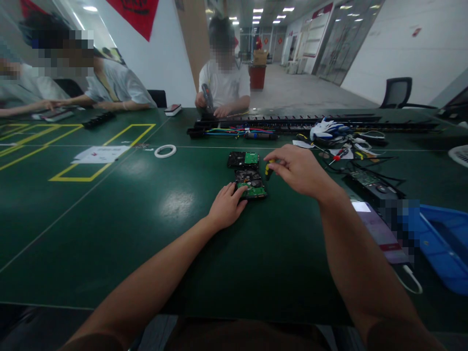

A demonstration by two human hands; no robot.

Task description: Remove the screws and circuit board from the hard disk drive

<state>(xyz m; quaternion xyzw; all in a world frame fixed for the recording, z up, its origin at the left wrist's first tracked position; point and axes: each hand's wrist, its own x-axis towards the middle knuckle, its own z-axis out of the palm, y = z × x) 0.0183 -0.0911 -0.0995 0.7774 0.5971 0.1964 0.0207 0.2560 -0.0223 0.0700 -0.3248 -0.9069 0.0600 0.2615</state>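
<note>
Two hard drives lie board-side up on the green table (146, 219). My left hand (227, 205) rests beside the nearer hard drive (251, 184), fingers curled against its left edge and steadying it. My right hand (298, 168) hovers just right of the drives, fingers pinched round a small yellow-handled screwdriver (268, 169) that points down next to the near drive. The second hard drive (243, 160) sits just behind, touching neither hand.
A white tape ring (165, 151) and a paper sheet (98, 154) lie to the left. Cables, gloves (325, 129) and tools clutter the right. A phone (378, 231) and blue tray (444, 243) sit at right. People work across the table.
</note>
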